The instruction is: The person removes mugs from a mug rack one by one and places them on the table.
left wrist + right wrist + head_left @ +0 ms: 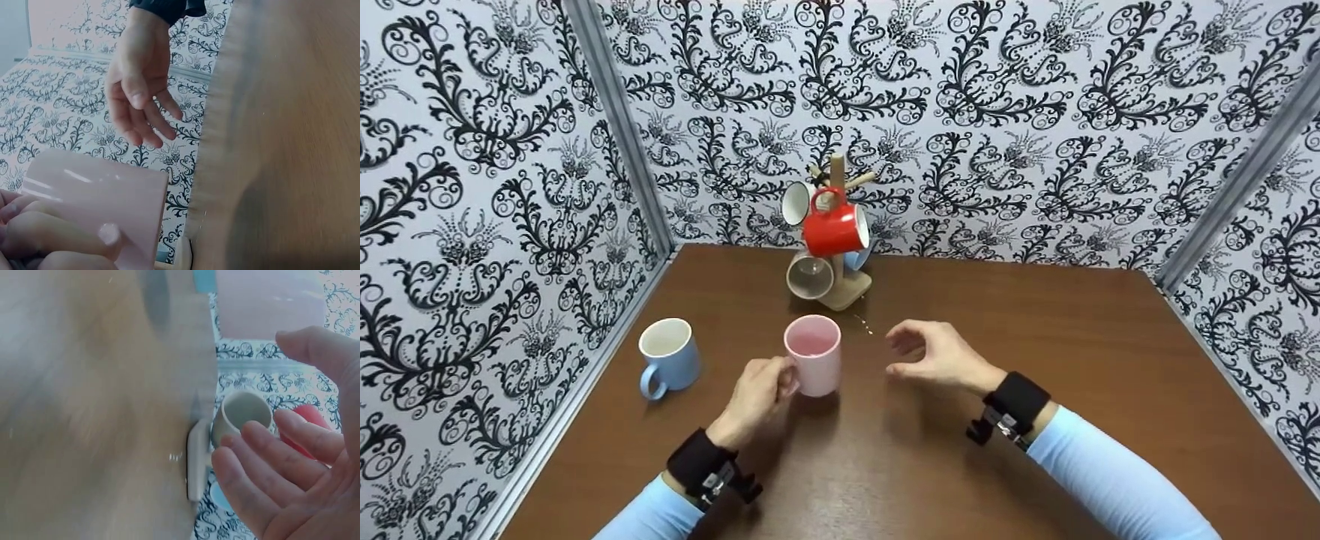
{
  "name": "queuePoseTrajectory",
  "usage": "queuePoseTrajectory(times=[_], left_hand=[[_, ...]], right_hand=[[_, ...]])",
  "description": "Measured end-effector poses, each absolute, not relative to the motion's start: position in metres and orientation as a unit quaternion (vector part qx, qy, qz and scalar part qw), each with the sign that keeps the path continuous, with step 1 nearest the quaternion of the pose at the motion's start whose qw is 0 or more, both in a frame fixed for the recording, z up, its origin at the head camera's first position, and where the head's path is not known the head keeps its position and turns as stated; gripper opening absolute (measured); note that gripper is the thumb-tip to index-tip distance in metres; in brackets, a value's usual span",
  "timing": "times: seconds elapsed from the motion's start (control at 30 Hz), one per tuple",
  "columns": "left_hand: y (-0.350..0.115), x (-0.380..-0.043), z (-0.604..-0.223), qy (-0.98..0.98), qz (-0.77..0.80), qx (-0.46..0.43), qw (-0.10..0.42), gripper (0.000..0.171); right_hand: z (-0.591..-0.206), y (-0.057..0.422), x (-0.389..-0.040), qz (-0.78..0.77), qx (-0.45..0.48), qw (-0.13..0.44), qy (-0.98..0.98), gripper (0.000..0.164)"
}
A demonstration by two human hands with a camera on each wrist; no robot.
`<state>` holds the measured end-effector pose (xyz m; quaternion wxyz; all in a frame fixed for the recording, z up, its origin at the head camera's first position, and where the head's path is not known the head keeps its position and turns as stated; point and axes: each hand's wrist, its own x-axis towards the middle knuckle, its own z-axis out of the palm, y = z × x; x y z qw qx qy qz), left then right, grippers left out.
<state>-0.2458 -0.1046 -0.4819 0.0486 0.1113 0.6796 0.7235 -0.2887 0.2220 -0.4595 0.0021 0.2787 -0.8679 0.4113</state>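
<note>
My left hand (761, 386) grips the handle of a pink mug (819, 371), which stands upright with its mouth facing up. In the left wrist view a gap shows between the mug's base and the tabletop, so it appears lifted. Curled fingers (50, 233) cover part of the handle there. My right hand (934, 352) hovers to the right of the pink mug, apart from it, fingers loosely bent and nothing between them. The right wrist view shows that hand's spread fingers (281, 461), with the pink mug (270, 304) beyond the thumb.
A wooden mug tree (847, 291) stands at the back, bearing a red mug (832, 229), a white mug (796, 204), a pale mug (810, 276) and a partly hidden blue one (856, 257). Another blue mug (671, 356) sits left on the brown table (1072, 337). Patterned walls enclose it.
</note>
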Motion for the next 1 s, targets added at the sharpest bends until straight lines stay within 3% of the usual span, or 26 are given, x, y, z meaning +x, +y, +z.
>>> queuePoseTrajectory(times=[0.2,1.0], left_hand=[[-0.105,-0.248,-0.482,0.671,0.738,0.074,0.019,0.043],[-0.123,-0.254,-0.495,0.702,0.710,-0.010,-0.041,0.040]], right_hand=[[-0.462,0.233,-0.290,0.361,0.283,0.047,-0.888,0.047],[-0.471,0.260,-0.284,0.268,0.271,0.052,-0.923,0.043]])
